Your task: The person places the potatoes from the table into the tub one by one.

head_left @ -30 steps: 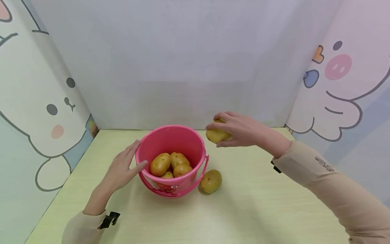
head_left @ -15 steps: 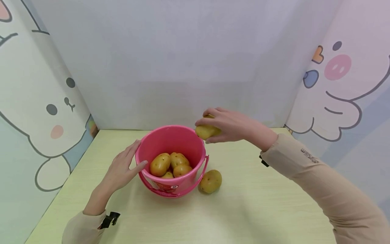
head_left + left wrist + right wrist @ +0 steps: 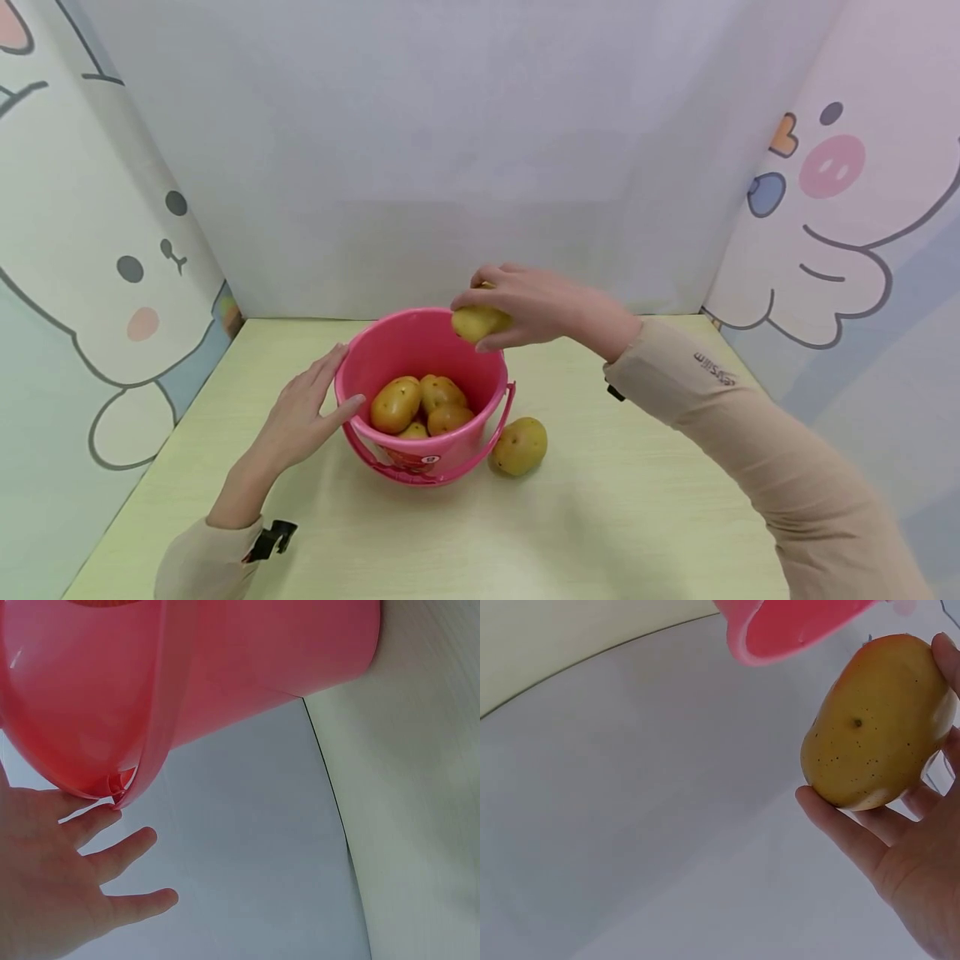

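Observation:
My right hand [image 3: 525, 308] holds a yellow potato [image 3: 478, 323] above the right back rim of a pink bucket [image 3: 420, 333]. In the right wrist view, thumb and fingers grip this potato [image 3: 877, 724] from its sides, with its speckled face showing. Several potatoes [image 3: 395, 405] lie at the bottom of the bucket. My left hand [image 3: 303, 408] rests at the bucket's left rim, thumb over the edge. Seen from the left wrist, its fingers [image 3: 127, 851] are straight and spread beside the handle's joint. Another potato [image 3: 520, 447] lies on the table, right of the bucket.
The bucket's pink handle [image 3: 457, 475] hangs down over its front. A pale yellow-green table [image 3: 637, 500] carries everything. Behind it rises a plain grey-white wall [image 3: 480, 150], with cartoon-printed panels [image 3: 840, 217] at both sides.
My right hand has carried its potato leftward, from right of the bucket to over its rim. My left hand, the bucket and the potato on the table have stayed put.

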`<state>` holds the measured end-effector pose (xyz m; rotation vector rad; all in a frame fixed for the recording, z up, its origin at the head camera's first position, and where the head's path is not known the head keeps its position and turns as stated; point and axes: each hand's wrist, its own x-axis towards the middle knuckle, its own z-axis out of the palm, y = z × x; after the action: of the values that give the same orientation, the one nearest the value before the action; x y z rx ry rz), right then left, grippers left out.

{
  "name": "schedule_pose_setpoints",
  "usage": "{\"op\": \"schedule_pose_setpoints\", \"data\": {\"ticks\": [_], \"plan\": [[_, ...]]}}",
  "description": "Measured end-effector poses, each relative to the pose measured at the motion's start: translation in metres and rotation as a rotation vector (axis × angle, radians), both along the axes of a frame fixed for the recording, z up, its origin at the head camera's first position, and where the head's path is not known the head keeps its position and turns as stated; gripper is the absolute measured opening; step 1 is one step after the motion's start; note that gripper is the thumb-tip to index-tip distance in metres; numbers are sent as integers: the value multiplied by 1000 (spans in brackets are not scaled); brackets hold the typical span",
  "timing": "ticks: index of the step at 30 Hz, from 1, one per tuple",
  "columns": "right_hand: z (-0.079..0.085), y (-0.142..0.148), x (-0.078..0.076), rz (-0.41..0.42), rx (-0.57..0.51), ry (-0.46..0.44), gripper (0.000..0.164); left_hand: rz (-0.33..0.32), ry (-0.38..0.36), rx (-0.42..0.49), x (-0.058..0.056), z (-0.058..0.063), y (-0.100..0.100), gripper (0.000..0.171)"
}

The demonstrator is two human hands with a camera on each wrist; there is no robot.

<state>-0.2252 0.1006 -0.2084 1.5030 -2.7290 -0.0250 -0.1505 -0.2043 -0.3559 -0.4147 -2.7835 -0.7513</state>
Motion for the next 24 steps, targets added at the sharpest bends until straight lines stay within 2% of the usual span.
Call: {"op": "schedule_pose_setpoints", "data": {"ticks": [15,24], "plan": [[1,-36,-3,-6,56,-79,54,-7,12,4,0,0,0,74],[4,-52,-6,-9,49,-156,53,-6,3,3,0,1,1,75]]}}
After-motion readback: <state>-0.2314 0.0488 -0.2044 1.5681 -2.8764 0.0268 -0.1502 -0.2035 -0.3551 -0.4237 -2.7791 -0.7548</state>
